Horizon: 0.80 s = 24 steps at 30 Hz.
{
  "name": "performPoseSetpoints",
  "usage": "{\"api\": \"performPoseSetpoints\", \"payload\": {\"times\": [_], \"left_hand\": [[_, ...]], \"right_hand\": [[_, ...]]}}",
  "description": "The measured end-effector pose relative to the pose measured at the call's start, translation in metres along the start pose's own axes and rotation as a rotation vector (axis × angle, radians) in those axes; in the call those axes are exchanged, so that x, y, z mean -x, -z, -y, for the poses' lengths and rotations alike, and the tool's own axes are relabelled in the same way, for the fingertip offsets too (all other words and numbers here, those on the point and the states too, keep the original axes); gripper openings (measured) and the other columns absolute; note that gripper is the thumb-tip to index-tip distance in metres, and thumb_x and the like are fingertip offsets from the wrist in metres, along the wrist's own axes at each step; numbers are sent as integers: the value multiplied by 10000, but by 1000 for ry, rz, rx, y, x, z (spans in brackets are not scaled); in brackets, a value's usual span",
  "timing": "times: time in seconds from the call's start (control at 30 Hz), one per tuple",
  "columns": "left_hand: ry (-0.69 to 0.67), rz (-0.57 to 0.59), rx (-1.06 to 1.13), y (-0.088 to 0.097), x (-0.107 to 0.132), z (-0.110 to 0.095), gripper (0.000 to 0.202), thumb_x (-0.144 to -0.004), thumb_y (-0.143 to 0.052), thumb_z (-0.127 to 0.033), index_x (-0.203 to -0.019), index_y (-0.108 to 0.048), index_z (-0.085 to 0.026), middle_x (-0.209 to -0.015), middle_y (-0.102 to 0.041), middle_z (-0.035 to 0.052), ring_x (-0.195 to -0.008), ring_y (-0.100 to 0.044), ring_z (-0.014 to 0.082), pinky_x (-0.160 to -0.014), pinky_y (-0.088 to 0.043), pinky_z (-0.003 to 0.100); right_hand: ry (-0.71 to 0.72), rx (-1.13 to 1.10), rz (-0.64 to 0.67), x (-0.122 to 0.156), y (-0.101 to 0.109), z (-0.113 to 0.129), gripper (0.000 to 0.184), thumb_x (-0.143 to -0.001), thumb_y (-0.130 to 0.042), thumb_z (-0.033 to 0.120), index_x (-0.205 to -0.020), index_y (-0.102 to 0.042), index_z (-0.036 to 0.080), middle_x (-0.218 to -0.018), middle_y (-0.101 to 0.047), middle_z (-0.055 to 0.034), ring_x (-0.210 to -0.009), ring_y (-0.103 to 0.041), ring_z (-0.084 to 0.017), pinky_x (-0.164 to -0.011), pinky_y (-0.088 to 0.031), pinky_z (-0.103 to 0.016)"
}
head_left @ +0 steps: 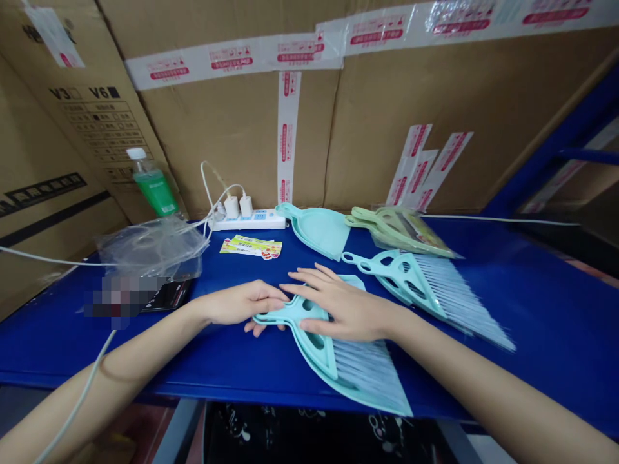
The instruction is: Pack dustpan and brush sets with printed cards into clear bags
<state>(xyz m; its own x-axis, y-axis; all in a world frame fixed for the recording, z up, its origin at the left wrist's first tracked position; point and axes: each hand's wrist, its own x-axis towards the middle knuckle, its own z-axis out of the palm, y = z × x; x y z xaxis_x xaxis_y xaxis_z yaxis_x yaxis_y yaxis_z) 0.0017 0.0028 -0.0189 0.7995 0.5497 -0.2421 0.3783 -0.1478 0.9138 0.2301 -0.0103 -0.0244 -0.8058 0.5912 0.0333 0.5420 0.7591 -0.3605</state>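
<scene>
A teal hand brush lies nested in a teal dustpan [338, 361] near the front edge of the blue table [556, 322]. My left hand [242, 303] grips the handle end of this set, fingers curled round it. My right hand [341, 303] lies flat on the brush head with fingers stretched out. A second teal brush [425, 287] lies just to the right. Behind it sit a loose teal dustpan [319, 229] and a green brush-and-dustpan set in a clear bag [401, 229].
A white power strip [246, 219] with plugged chargers, a printed card [251, 247], a green bottle [152, 183], crumpled clear plastic [155, 248] and a black item [169, 295] lie at the back left. Cardboard boxes [387, 129] wall the rear. A white cable [82, 393] hangs over the front edge.
</scene>
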Motion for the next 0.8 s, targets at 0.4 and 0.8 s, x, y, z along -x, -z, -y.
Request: {"api": "performPoseSetpoints", "payload": {"times": [0.4, 0.8], "left_hand": [[58, 8, 89, 3, -2, 5, 384, -876, -534, -471, -871, -640, -102, -671, -641, 24, -439, -512, 49, -400, -371, 137], [51, 22, 50, 4, -2, 5, 390, -883, -525, -473, -869, -650, -105, -625, -630, 16, -435, -522, 56, -409, -385, 135]], "right_hand": [[51, 22, -55, -2, -1, 0, 494, -914, -466, 453, -1301, -505, 150, -1385, -459, -173, -1299, -340, -293, -1055, -258, -536], [51, 33, -75, -1, -1, 1, 496, -914, -461, 452, -1304, -498, 148, -1361, -480, -174, -1280, -359, -296, -1041, -282, -541]]}}
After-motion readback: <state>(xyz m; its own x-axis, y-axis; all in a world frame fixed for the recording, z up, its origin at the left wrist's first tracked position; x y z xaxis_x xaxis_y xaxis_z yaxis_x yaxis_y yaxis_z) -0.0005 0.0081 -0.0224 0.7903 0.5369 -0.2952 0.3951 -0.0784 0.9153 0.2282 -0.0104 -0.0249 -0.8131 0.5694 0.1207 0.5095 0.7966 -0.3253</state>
